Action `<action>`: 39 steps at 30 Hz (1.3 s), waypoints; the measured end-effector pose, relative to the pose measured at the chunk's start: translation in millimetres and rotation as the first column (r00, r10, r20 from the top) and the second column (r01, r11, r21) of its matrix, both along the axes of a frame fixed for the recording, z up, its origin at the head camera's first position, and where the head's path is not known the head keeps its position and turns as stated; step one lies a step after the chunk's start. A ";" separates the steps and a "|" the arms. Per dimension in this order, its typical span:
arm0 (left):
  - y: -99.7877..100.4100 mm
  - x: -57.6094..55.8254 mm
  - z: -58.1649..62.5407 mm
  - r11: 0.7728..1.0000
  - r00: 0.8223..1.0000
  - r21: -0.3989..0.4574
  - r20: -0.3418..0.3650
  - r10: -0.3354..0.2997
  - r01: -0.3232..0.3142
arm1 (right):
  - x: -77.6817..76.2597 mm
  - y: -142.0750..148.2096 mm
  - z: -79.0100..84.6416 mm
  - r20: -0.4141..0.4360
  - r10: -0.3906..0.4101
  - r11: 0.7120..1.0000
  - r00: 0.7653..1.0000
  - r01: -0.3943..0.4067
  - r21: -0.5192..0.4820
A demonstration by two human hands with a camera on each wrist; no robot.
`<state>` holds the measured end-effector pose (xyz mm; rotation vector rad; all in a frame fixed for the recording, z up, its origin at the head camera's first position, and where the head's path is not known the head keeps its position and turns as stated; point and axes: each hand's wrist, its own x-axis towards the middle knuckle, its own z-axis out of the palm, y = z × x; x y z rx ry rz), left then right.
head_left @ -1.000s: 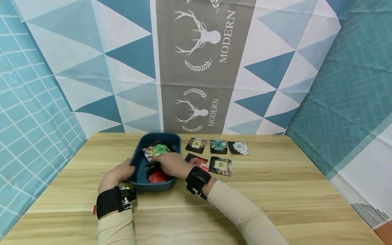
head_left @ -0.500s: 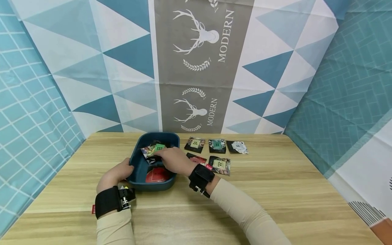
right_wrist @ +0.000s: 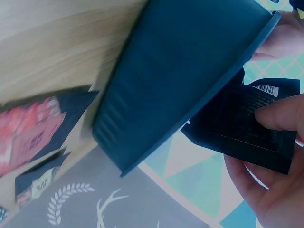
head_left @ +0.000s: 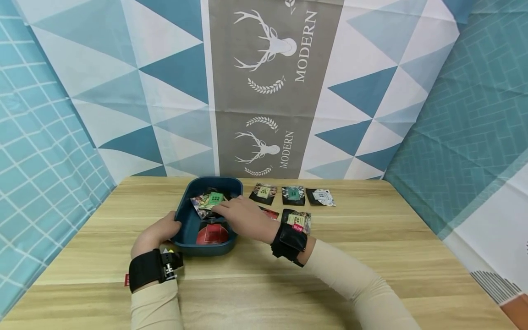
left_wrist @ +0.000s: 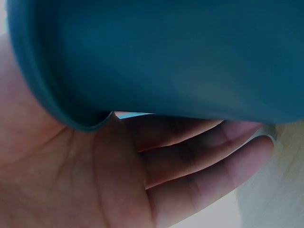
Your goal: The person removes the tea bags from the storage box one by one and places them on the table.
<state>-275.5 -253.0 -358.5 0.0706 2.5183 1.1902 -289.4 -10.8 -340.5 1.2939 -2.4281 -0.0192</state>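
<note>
head view: left hand grips blue bin by its left rim, bin left of centre | right hand pinches black-backed packet by bin's rim, right side of right-wrist view | red packet in bin's near end | five packets on counter, mid-frame, right of bin

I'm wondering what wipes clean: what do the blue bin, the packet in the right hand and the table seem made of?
Bin: probably plastic, smooth and satin, with a moulded rim. Packet: perhaps plastic or foil film, dark and smooth; thin, flat edges. Table: wood or printed laminate, softly shiny; the grain leaves it open.
</note>
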 end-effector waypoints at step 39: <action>-1.5 -2.7 -1.6 1.000 0.999 0.020 0.027 0.024 -0.025 | 11.0 157.6 -13.2 0.063 -0.312 0.946 0.948 0.316 -0.078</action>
